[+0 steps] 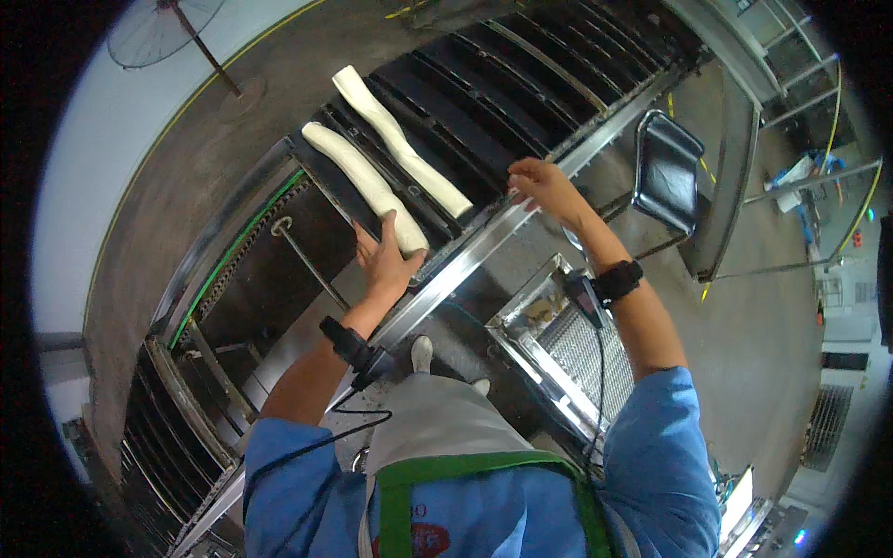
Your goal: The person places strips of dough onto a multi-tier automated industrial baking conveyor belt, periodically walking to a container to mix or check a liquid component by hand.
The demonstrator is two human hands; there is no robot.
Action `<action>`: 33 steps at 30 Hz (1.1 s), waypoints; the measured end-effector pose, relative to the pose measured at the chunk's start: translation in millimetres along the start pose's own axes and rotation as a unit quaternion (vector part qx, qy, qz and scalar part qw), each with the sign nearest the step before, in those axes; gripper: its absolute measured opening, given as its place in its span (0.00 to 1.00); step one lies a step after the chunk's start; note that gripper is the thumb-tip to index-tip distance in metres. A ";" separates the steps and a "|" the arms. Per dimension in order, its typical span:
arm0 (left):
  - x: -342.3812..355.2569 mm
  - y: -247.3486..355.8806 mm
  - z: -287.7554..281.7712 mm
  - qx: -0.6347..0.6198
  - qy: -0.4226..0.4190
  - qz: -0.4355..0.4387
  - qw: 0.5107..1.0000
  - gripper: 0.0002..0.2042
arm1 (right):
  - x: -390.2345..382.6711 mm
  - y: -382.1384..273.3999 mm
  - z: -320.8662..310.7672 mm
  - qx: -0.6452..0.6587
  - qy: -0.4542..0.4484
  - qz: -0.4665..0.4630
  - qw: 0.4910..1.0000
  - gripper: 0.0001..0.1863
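Observation:
Two long cream-white rolls, soft-looking and slightly bent, lie side by side on the black slatted conveyor. What they are made of I cannot tell. My left hand (383, 263) grips the close end of the nearer roll (358, 172), its thumb at the tip and its fingers along the side. The farther roll (405, 144) rests untouched in a neighbouring section. Over the conveyor's metal side rail, to the right of both rolls, is my right hand (542, 186). Its fingers are loosely bent and apart, and I see nothing in them.
The conveyor (484, 84) runs diagonally, with a metal rail (465, 256) along my side. A metal frame with a perforated tray (581, 358) stands by my right leg. Beyond it is a black padded chair (668, 172). A pedestal fan (177, 28) stands at the far left.

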State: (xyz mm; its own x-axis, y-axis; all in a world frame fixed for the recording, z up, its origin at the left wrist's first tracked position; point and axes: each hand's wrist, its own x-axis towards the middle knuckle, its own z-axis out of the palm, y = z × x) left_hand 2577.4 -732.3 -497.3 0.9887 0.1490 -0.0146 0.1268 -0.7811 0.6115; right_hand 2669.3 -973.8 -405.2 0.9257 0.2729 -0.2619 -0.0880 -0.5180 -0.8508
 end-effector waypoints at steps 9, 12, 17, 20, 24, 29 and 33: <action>4.6 17.5 4.9 -0.003 0.006 0.007 1.000 0.38 | 43.3 2.8 54.6 -0.123 0.080 -0.203 0.968 0.14; 1.1 24.0 5.9 0.010 -0.014 0.008 1.000 0.38 | 102.6 -2.0 75.8 -0.161 0.053 -0.148 0.974 0.23; -3.0 18.8 -0.2 0.006 -0.011 0.019 1.000 0.37 | 141.6 -20.9 99.9 -0.219 -0.056 -0.054 0.973 0.36; -3.6 20.2 -6.6 -0.015 0.011 0.043 0.999 0.36 | 137.5 0.2 76.9 -0.255 -0.074 -0.127 0.956 0.33; 0.5 16.9 -4.5 -0.012 0.000 0.031 0.999 0.36 | 128.7 -15.4 64.9 -0.171 -0.225 -0.038 0.959 0.27; 6.9 22.2 -2.3 -0.027 0.000 0.027 0.999 0.36 | 131.2 -0.4 92.4 -0.277 -0.007 -0.087 0.957 0.23; 10.1 28.4 -2.4 0.008 -0.046 0.002 0.999 0.37 | 107.3 9.4 99.1 -0.329 0.063 -0.028 0.942 0.15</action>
State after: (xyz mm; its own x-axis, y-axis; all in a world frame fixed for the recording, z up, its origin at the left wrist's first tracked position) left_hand 2590.8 -751.5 -478.2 0.9922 0.0902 -0.0856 0.1236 -0.7914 0.5987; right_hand 2731.3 -869.0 -486.5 0.9619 0.2383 -0.1342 0.1709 -0.9069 -0.3851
